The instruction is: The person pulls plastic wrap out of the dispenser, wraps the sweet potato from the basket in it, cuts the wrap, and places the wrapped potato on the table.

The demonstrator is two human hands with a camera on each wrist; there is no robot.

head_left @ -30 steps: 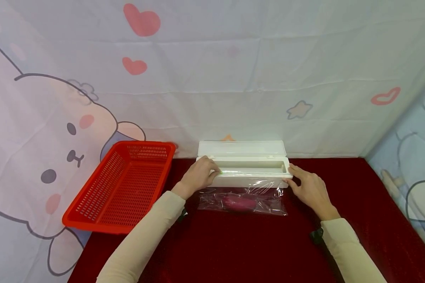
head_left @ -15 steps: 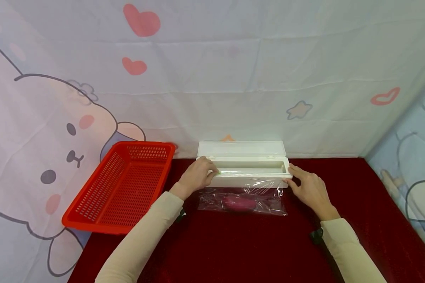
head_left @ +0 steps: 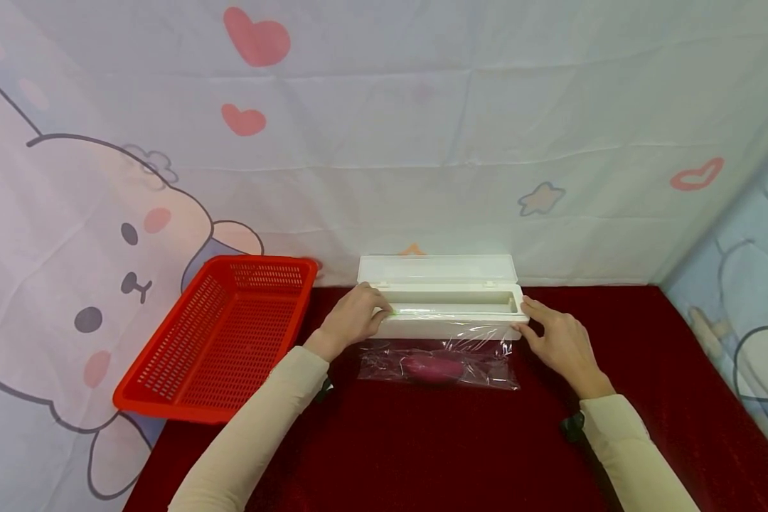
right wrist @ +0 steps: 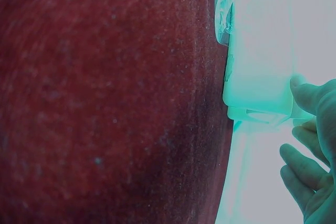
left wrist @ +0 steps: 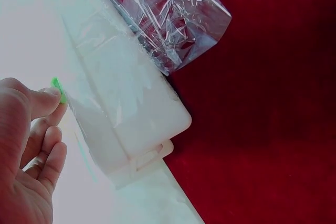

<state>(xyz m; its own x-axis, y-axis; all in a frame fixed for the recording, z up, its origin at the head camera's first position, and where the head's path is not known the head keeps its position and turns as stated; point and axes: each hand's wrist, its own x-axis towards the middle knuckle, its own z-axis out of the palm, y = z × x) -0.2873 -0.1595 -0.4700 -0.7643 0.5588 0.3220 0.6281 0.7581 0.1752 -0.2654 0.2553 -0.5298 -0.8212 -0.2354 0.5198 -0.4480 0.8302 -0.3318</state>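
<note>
A white cling film dispenser box (head_left: 448, 328) lies on the table with its lid (head_left: 436, 269) raised and a roll inside. My left hand (head_left: 353, 314) pinches a small green slide cutter (left wrist: 59, 89) between thumb and forefinger, near the left end of the box's front rim. At the opposite end, my right hand (head_left: 563, 346) grips the box's corner, thumb in front. Clear cling film (head_left: 489, 373) hangs out over the front onto the table. Beneath or within it shows an oblong magenta thing (head_left: 432, 368), its kind unclear through the shiny film.
A red perforated plastic basket (head_left: 166, 409) stands to the left of the box, close to my left forearm. Dark red cloth (head_left: 448, 455) covers the table. Behind it hangs a pale printed curtain (head_left: 390, 142).
My left hand has slid slightly leftward along the box's front rim, carrying the green slide cutter with it. The right hand, box and film stay in place.
</note>
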